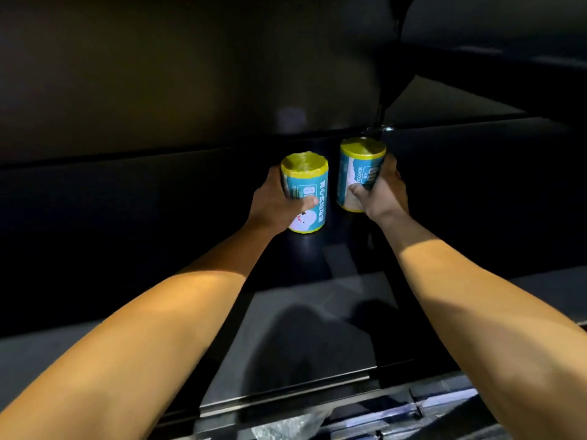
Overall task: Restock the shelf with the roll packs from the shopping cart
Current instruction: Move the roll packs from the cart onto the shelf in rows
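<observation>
Left roll pack [305, 193]: yellow top & bottom rims, teal-blue label w/ white lettering, white cloud cartoon near the base. Right roll pack [360, 173]: same yellow ends, teal label, white patch w/ dark print. Shelf [317, 328]: black, glossy, grey sheen on near part. Clear crinkled plastic [286, 427] at near edge, whitish.

dim, murky view; forearms lit from behind, edges lost in shadow
</observation>
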Motion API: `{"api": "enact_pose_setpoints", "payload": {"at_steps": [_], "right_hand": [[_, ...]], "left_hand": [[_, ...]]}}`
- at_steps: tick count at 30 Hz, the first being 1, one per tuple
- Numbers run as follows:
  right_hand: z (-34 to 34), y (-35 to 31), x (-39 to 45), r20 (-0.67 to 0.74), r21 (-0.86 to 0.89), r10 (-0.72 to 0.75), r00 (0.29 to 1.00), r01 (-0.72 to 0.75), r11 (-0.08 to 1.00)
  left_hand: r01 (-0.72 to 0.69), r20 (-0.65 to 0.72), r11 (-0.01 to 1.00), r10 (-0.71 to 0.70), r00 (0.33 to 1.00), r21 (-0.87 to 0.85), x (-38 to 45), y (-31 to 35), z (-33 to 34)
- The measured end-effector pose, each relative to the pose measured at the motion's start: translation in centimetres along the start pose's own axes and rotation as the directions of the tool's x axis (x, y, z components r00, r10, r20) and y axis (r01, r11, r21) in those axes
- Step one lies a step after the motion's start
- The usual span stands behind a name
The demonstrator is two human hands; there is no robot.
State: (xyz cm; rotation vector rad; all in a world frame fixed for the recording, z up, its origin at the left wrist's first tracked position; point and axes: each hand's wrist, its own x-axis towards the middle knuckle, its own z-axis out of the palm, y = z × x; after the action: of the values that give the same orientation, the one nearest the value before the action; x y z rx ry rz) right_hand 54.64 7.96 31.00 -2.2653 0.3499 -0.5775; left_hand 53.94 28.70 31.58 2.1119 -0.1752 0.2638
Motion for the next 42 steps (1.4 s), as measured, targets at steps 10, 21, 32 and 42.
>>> {"api": "enact_pose_setpoints", "payload": {"at_steps": [10,21,32,42], "right_hand": [[-0.1,-0.1,0.0,-0.012,0.021,0.002,1.000,-0.002,1.000],[-1.5,-1.1,-1.3,0.058,0.008,0.047,0.997,-0.048,0.999],[-6.4,-0.8,-14.8,0.135,-0.091,-0.160,0.978,0.173,0.981],[-12.3,0.4,-33.8,0.248,-0.069,-0.220,0.944,0.243,0.968]], "left_hand": [[-0.005,-0.056,1.000,0.006,0.998,0.015,3.5,1.3,3.9],[0.066,0.022,0.996,-0.067,0.997,0.060,3.4,2.2,3.3],[-0.034,0.165,0.944,-0.022,0.986,0.328,-13.4,2.3,-2.7],[-0.120,0.153,0.969,0.088,0.984,0.218,-31.5,2.5,-5.6]]}}
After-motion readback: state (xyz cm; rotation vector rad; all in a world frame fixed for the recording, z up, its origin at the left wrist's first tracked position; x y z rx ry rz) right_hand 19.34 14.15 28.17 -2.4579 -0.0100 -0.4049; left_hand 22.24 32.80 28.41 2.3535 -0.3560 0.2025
